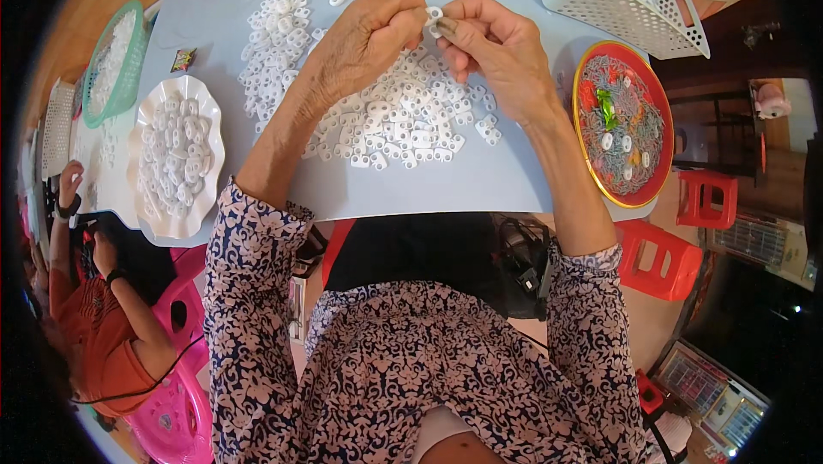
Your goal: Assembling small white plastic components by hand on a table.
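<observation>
Both my hands meet over the far part of the table, pinching one small white plastic piece with holes [435, 13] between their fingertips. My left hand [370, 35] is closed on its left side. My right hand [495, 39] grips the other side with thumb and forefinger. Below and around them spreads a heap of similar white two-holed pieces [399, 117]. A red round tray with a gold rim [585, 151] stands to the right, holding many small grey metal parts, several white pieces and a green wrapper. On the left is a white wavy-edged dish [144, 177] full of white oval pieces.
A white perforated basket [600, 8] stands at the far right, a green basket [96, 104] at the far left. A small wrapped sweet [183, 60] lies near the dish. Another person in an orange shirt [111, 348] sits at left. Red stools [658, 260] stand at right.
</observation>
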### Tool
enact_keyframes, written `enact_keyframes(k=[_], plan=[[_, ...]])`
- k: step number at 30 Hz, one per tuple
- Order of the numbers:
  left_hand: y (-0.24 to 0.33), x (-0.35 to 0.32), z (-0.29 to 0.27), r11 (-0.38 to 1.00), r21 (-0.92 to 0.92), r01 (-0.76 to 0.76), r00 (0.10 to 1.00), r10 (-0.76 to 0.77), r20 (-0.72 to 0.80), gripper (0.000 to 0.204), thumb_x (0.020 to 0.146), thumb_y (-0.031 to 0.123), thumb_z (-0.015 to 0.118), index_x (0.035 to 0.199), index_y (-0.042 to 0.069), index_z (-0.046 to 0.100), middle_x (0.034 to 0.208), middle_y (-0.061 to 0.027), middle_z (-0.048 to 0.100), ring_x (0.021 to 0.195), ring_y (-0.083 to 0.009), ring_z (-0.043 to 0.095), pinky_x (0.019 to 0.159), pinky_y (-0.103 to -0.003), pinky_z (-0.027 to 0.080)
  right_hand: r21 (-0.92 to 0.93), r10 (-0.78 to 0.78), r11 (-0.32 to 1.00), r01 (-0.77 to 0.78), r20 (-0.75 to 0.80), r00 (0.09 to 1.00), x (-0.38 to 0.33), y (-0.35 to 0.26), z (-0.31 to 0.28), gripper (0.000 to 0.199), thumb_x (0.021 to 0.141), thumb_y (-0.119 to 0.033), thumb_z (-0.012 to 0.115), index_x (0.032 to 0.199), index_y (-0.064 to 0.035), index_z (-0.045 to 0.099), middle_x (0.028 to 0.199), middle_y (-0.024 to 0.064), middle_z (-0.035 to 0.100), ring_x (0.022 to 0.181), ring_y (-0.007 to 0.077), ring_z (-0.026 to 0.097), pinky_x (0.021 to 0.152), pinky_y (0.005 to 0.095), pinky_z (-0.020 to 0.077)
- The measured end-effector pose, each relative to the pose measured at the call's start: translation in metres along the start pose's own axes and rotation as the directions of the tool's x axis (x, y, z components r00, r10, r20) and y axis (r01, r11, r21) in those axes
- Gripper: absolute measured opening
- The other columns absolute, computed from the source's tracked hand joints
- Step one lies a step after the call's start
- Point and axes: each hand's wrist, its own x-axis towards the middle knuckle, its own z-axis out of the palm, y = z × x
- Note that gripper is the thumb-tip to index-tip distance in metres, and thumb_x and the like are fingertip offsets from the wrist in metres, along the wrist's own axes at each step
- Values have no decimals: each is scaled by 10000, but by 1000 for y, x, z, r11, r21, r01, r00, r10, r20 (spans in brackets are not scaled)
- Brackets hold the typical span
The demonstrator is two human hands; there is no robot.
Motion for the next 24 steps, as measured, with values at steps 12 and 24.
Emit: enact_keyframes(k=[12,24], plan=[[-2,0,12,985,-174,7,999,-1,35,321,947,264,417,769,16,518,630,-21,491,607,-108,450,572,-270,383,-23,-40,999,39,-38,998,0,-1,-2,147,902,-94,594,947,40,634,700,57,628,564,82,568,522,205,494],[2,1,15,982,-175,76,994,-88,-64,312,937,215,372,707,22,458,614,-27,466,605,-121,442,579,-282,376,-97,-80,992,76,-38,996,0,3,-3,218,890,-72,603,1088,17,600,857,50,657,713,84,603,647,218,502]])
